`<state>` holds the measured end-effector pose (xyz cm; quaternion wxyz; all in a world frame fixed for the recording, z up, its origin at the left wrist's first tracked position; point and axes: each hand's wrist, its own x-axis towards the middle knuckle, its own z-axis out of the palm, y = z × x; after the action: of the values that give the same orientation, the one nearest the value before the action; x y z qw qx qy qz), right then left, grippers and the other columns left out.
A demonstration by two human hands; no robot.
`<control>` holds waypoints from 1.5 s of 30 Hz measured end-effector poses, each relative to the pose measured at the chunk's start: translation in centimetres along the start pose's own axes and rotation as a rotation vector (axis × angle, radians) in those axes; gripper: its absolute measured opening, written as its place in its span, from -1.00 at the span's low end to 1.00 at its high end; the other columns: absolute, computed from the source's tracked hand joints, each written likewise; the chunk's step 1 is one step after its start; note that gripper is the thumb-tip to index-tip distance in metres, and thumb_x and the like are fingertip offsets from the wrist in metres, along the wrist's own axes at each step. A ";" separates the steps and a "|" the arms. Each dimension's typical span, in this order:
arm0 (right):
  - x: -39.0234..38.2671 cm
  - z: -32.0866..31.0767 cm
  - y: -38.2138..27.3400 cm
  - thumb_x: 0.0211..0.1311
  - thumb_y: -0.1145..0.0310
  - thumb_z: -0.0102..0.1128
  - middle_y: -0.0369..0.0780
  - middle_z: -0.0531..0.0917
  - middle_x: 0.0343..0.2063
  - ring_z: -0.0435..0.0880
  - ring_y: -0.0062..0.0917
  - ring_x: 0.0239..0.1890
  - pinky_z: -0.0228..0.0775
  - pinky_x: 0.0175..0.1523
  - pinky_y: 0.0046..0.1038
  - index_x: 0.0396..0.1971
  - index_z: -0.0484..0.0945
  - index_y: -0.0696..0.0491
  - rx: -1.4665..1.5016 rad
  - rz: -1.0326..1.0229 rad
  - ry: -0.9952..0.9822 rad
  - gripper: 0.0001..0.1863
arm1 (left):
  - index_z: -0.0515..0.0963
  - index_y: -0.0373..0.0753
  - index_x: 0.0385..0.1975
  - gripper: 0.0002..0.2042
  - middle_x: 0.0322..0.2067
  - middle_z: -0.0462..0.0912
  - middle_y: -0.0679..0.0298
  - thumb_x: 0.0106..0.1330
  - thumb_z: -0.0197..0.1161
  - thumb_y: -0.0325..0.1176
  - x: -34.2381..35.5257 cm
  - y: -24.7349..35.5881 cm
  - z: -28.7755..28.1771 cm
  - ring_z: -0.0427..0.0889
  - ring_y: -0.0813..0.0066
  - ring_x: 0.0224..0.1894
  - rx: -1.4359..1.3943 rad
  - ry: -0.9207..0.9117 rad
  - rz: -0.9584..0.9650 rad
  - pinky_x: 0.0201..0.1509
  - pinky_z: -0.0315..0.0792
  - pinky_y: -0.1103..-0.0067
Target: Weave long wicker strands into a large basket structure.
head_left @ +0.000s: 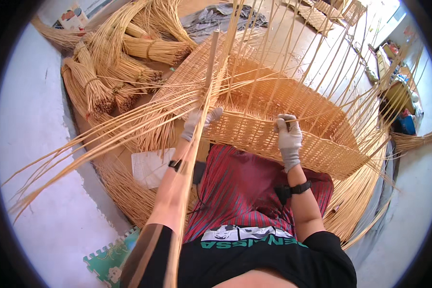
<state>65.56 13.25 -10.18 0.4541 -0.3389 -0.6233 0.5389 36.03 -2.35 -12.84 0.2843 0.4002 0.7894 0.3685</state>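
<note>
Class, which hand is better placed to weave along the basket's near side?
Probably the right hand: it pinches a thin rod at the basket's near side, while long rods cross in front of the left hand.

A worker in a short-sleeved black T-shirt (302,266) wears pale grey gloves on the left hand (191,126) and the right hand (289,138). Printed across the shirt are a white panel (240,234) with dark drawn figures and a row of green block lettering (225,245). Black straps circle the left wrist (174,164) and right wrist (301,187), each beside a small dark boxy device (282,194); a thin black cable (198,194) trails at left. Red cloth (235,206) with dark and greyish stripes covers the lap.
</note>
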 end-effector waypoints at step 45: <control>-3.9 -1.2 2.7 0.42 0.48 0.20 -0.28 0.62 -0.05 0.58 -0.66 -0.07 0.49 0.02 -0.58 0.19 0.51 0.05 0.167 -0.035 0.239 -0.63 | 0.45 -0.15 0.14 -0.68 -0.16 0.73 0.06 0.49 0.15 -0.20 -1.3 11.1 8.0 0.74 0.19 -0.18 -0.174 -0.022 -0.020 -0.07 0.56 0.28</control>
<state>67.87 10.60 -13.61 0.5612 -0.3506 -0.5236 0.5367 47.28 3.93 -8.19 0.3304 0.3700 0.7551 0.4286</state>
